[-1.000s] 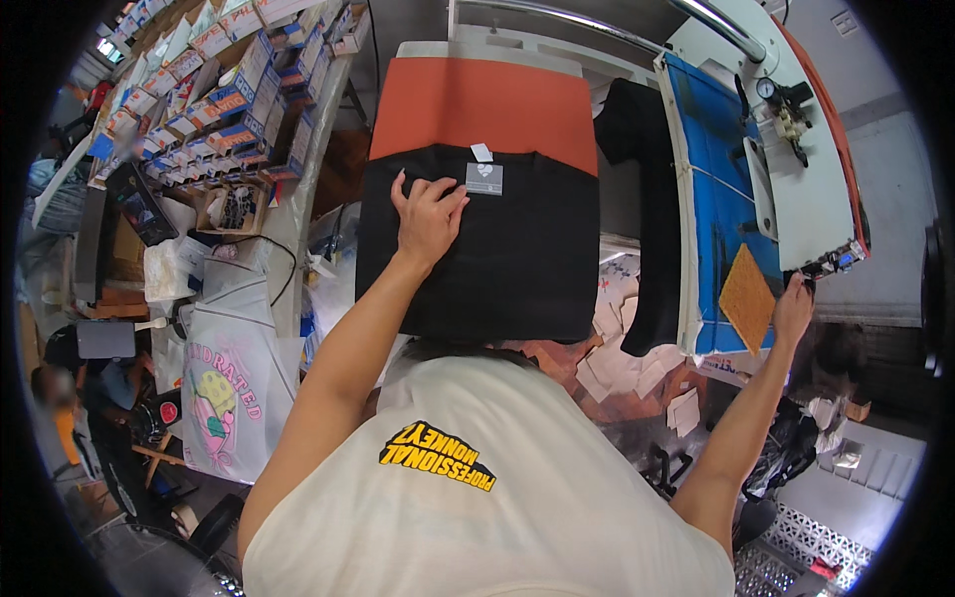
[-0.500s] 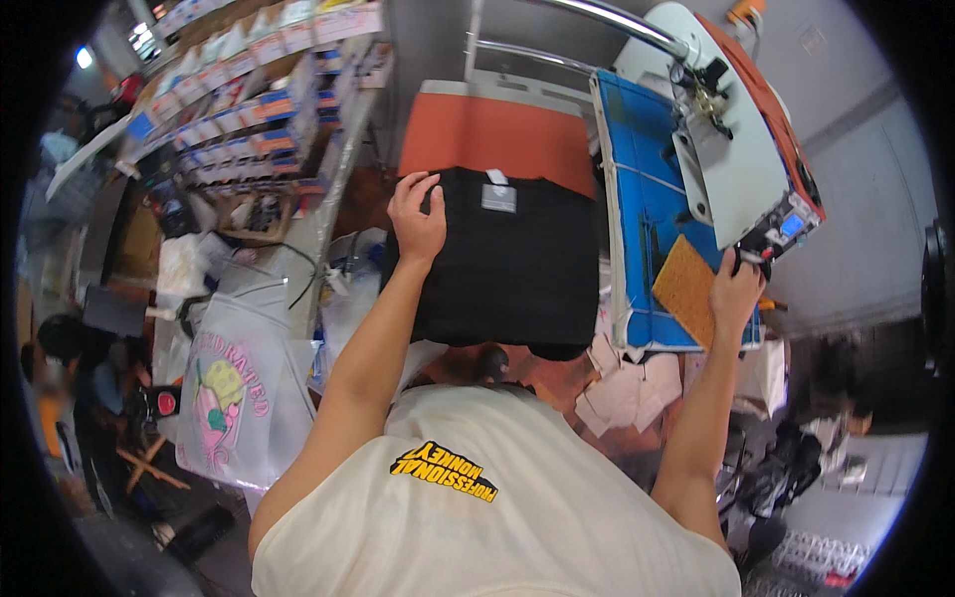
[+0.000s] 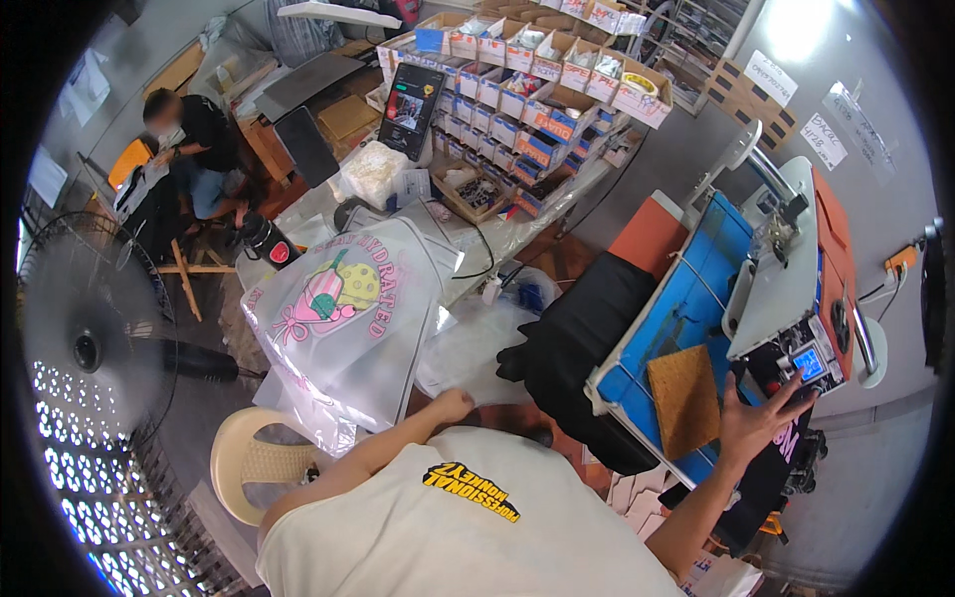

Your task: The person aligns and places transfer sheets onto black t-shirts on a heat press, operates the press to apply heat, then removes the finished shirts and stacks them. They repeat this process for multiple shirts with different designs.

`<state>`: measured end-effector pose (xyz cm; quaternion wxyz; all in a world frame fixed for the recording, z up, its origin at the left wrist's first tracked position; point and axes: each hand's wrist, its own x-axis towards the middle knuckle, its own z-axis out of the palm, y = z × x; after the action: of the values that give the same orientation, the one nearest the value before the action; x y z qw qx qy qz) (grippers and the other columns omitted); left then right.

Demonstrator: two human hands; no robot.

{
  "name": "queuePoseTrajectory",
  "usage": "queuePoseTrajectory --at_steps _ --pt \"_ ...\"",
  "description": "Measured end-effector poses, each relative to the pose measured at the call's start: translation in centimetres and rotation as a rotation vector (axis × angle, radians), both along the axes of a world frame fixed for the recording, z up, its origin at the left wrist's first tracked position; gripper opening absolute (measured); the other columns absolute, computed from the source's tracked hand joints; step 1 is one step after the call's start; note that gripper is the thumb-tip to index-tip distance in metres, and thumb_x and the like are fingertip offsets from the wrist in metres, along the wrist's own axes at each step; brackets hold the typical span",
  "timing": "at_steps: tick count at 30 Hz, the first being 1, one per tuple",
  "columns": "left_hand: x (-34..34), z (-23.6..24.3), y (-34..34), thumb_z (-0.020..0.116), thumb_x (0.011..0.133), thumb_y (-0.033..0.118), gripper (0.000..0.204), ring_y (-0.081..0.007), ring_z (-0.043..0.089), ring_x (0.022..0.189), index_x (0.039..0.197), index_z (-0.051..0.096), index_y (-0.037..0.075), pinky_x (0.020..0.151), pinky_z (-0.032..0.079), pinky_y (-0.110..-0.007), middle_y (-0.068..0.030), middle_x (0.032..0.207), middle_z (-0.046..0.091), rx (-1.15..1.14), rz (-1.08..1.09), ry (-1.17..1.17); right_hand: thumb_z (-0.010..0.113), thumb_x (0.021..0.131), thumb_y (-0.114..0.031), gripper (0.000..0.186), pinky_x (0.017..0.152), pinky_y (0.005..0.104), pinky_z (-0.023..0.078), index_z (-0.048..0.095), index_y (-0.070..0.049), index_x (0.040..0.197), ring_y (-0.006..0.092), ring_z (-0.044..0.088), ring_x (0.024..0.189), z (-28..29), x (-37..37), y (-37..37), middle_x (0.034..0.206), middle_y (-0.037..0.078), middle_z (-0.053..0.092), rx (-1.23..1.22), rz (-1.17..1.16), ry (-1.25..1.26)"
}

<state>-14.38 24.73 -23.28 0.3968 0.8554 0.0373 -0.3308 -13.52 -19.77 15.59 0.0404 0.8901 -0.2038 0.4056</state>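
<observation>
My right hand (image 3: pixel 756 420) is at the control box of a heat press (image 3: pixel 781 261), fingers spread, with fingertips at its small blue screen (image 3: pixel 808 364). Beside that hand, a brown pad (image 3: pixel 684 400) lies on the press's blue covered board (image 3: pixel 686 310). A black shirt (image 3: pixel 577 343) drapes over an orange board (image 3: pixel 647 239), partly hidden behind the blue one. My left hand (image 3: pixel 453 406) hovers low in front of my body, fingers curled and nothing visible in them. Nearest to it are clear plastic (image 3: pixel 468 348) and a transfer film with a pink and green print (image 3: pixel 343 298).
Stacked small bins (image 3: pixel 537 99) and a tablet-like screen (image 3: pixel 411 111) stand on the table to the left. A fan (image 3: pixel 90 348) and a beige plastic chair (image 3: pixel 239 468) are at the near left. Another person (image 3: pixel 199 149) sits far left. Papers (image 3: pixel 637 502) lie below the press.
The view has swung left. My left hand has come off the black shirt and back toward my body. My right hand has gone from a dark handle by the control box to its screen.
</observation>
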Motion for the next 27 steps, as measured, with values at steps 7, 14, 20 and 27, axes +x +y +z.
queuePoseTrajectory --at_steps 7,14,20,27 --pt "-7.6 -4.0 -1.1 0.059 0.089 0.037 0.037 -0.0437 0.071 0.092 0.093 0.077 0.006 0.085 0.054 -0.053 -0.0248 0.098 0.073 0.187 -0.585 -0.050 0.088 0.064 -0.058 0.117 0.103 0.0625 0.044 0.034 -0.017 0.159 0.0607 0.042 0.131 -0.2 3.9 6.0 0.155 0.040 0.021 -0.080 0.021 -0.065" --pt "-8.5 -2.7 0.2 0.054 0.096 0.030 0.034 -0.0397 0.072 0.096 0.106 0.076 0.007 0.088 0.057 -0.052 -0.0233 0.110 0.072 0.221 -0.598 -0.170 0.084 0.079 -0.039 0.093 0.110 0.0602 0.037 0.039 -0.010 0.155 0.0529 0.038 0.137 -1.3 0.4 3.6 0.156 0.034 0.029 0.069 0.287 -0.131" --pt "-11.1 -3.2 -10.1 0.065 0.091 0.047 0.041 -0.0361 0.072 0.088 0.099 0.074 0.008 0.078 0.058 -0.048 -0.0186 0.088 0.072 0.089 -0.541 0.026 0.073 0.089 -0.021 0.042 0.107 0.0486 0.044 0.065 0.001 0.124 0.0398 0.056 0.125 -14.4 -21.0 -23.5 0.134 0.022 0.061 0.421 -0.139 0.104" --pt "-14.2 5.7 -42.4 0.057 0.099 0.057 0.049 -0.0244 0.068 0.100 0.115 0.065 0.011 0.085 0.059 -0.043 -0.0082 0.104 0.066 -0.756 0.176 0.914 0.072 0.093 -0.040 0.053 0.100 0.0474 0.049 0.060 -0.007 0.133 0.0320 0.061 0.115 -26.4 -45.2 -43.2 0.128 0.016 0.062 1.172 -0.674 -0.640"
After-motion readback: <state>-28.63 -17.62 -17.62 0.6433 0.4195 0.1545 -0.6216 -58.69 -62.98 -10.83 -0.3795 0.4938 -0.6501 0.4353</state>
